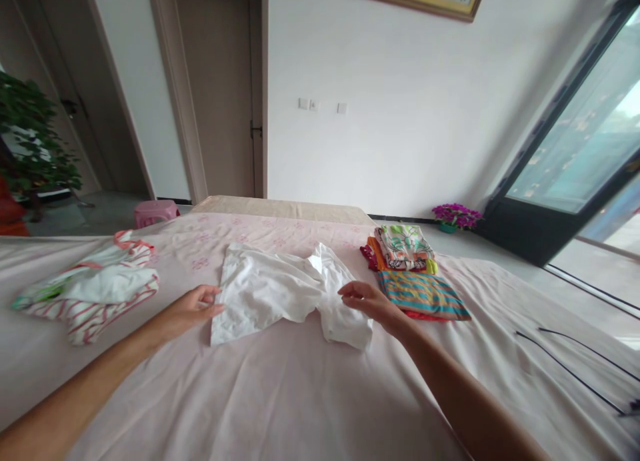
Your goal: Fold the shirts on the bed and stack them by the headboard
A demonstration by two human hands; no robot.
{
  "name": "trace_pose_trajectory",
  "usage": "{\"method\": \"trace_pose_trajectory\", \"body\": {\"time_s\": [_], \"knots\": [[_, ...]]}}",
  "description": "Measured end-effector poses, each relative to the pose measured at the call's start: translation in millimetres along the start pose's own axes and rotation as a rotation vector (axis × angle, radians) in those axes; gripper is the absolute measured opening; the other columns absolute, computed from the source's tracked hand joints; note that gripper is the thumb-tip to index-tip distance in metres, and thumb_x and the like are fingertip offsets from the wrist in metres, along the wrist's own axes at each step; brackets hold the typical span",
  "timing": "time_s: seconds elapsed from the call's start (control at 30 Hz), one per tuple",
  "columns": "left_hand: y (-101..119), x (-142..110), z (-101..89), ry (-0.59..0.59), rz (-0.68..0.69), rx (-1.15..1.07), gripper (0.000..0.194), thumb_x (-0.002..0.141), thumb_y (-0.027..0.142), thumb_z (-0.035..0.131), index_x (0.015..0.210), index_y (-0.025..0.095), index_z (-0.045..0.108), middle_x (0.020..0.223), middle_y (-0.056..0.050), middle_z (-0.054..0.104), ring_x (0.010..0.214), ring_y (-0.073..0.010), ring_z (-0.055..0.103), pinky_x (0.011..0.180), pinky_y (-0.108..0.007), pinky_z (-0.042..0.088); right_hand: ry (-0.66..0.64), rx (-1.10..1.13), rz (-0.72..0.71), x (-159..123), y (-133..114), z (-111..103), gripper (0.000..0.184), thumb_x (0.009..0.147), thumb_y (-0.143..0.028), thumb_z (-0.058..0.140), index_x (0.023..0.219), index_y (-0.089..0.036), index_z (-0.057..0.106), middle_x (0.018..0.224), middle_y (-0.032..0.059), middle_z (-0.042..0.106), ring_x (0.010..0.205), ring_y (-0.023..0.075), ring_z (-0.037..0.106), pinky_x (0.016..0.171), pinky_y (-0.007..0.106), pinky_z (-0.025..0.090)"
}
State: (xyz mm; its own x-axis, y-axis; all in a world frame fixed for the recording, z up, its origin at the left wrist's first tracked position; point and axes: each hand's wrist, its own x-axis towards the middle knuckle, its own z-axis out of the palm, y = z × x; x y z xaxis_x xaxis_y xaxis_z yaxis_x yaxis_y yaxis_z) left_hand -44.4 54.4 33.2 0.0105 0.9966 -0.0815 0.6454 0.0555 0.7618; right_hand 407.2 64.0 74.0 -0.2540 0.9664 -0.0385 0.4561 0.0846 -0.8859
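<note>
A wrinkled white garment (pixel 270 284) lies spread on the pink bed sheet (pixel 280 407); its exact kind is hard to make out. At its left edge is my left hand (pixel 197 304), with a gap showing between thumb and fingers. My right hand (pixel 367 301) is over the garment's right part, fingers bent and thumb apart from them. Whether either hand's fingertips touch the cloth is unclear. Beyond my right hand lies a folded teal and orange striped cloth (pixel 425 293), in front of a stack of folded patterned clothes (pixel 405 247).
A loose heap of red-striped white clothes (pixel 107 287) lies on the left. Dark thin cords (pixel 570 371) cross the sheet at the right. Beyond the bed are a pink stool (pixel 156 212), a pot of purple flowers (pixel 456 215) and a leafy plant (pixel 35 134).
</note>
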Motion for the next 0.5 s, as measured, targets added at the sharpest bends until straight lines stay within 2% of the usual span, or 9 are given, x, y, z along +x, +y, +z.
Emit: {"method": "trace_pose_trajectory", "body": {"time_s": [0.07,0.13,0.2,0.27,0.33,0.4,0.47,0.5], "knots": [[4,-16,14.0,-0.04,0.136,0.115,0.064,0.068,0.048,0.067,0.125,0.021,0.055,0.122,-0.009,0.058,0.105,-0.0255,0.062,0.09,-0.037,0.052,-0.216,-0.208,-0.081,-14,-5,0,0.046,0.068,-0.031,0.072,0.112,-0.018,0.069,0.108,0.0068,0.068,0.099,0.0214,0.061,0.086,0.032,0.048],[13,-30,26.6,-0.025,0.299,0.278,0.047,0.071,0.032,0.063,0.118,0.025,0.06,0.12,-0.006,0.058,0.105,-0.0231,0.06,0.092,-0.035,0.049,-0.309,-0.422,-0.17,-23,-9,3,0.057,0.065,-0.023,0.073,0.121,-0.021,0.066,0.117,0.0071,0.066,0.109,0.0234,0.058,0.095,0.034,0.045],[24,-37,34.9,0.013,0.418,0.413,0.028,0.077,0.02,0.051,0.102,0.025,0.063,0.111,-0.004,0.061,0.104,-0.0206,0.059,0.094,-0.032,0.045,-0.28,-0.593,-0.262,-26,-9,7,0.051,0.068,-0.012,0.063,0.117,-0.023,0.068,0.114,0.0063,0.067,0.108,0.0222,0.058,0.095,0.032,0.044],[33,-38,35.6,0.042,0.458,0.498,0.024,0.08,0.012,0.042,0.089,0.022,0.061,0.098,-0.004,0.062,0.1,-0.0194,0.059,0.092,-0.031,0.043,-0.205,-0.671,-0.3,-24,-8,11,0.048,0.067,-0.003,0.051,0.105,-0.022,0.073,0.105,0.005,0.069,0.1,0.0196,0.061,0.09,0.029,0.045],[36,-34,27.0,0.04,0.432,0.548,0.024,0.078,0.009,0.039,0.084,0.022,0.057,0.092,-0.004,0.062,0.093,-0.0185,0.06,0.085,-0.029,0.043,-0.156,-0.66,-0.269,-22,-7,9,0.049,0.064,-0.001,0.046,0.097,-0.022,0.076,0.098,0.0034,0.072,0.093,0.0174,0.064,0.085,0.025,0.046],[33,-32,10.1,-0.024,0.386,0.578,0.022,0.074,0.009,0.04,0.081,0.022,0.056,0.089,-0.002,0.063,0.087,-0.0178,0.061,0.08,-0.028,0.042,-0.181,-0.598,-0.196,-24,-10,0,0.049,0.063,-0.002,0.045,0.095,-0.021,0.077,0.096,0.0018,0.073,0.089,0.0165,0.065,0.08,0.023,0.047],[27,-33,-11.2,-0.155,0.346,0.601,0.022,0.07,0.01,0.042,0.079,0.022,0.058,0.085,0.0,0.066,0.084,-0.0175,0.062,0.076,-0.026,0.042,-0.32,-0.526,-0.095,-28,-14,-12,0.048,0.065,-0.004,0.047,0.097,-0.021,0.077,0.093,0.0003,0.074,0.083,0.0156,0.066,0.074,0.021,0.048],[23,-35,-21.9,-0.236,0.331,0.612,0.023,0.068,0.011,0.043,0.077,0.023,0.06,0.084,0.001,0.067,0.084,-0.0176,0.063,0.075,-0.026,0.042,-0.441,-0.489,-0.042,-31,-17,-18,0.046,0.067,-0.006,0.049,0.1,-0.021,0.077,0.092,-0.0002,0.074,0.08,0.0153,0.066,0.07,0.021,0.048]]}}
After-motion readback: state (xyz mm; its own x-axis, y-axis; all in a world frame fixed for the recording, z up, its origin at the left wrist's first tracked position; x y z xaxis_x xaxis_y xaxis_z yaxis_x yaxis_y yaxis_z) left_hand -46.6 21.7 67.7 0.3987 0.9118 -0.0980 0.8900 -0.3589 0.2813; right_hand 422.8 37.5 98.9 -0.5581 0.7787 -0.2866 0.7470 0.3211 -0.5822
